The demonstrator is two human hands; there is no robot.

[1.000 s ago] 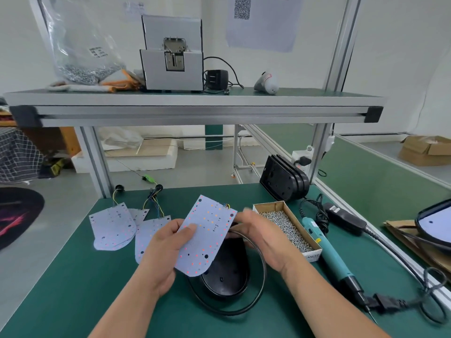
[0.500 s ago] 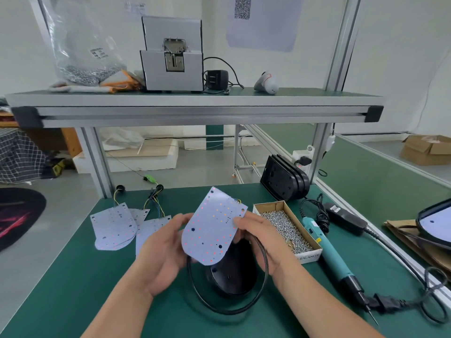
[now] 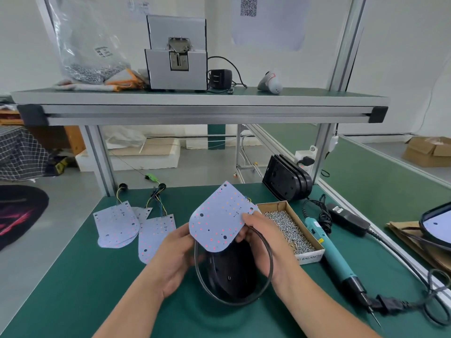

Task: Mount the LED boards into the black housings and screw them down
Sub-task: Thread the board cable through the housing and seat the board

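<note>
LED board [image 3: 219, 223]: held tilted just above black housing [image 3: 231, 272], not seated. Left hand [image 3: 175, 259] grips its left edge and right hand [image 3: 266, 245] pinches its right edge.
Black loop [image 3: 269, 259]: encircles housing.
Screw box [image 3: 290, 230], screwdriver [image 3: 334, 254]: right of housing.
Risk: loop trapped under the board on seating, leaving screw holes misaligned.
</note>
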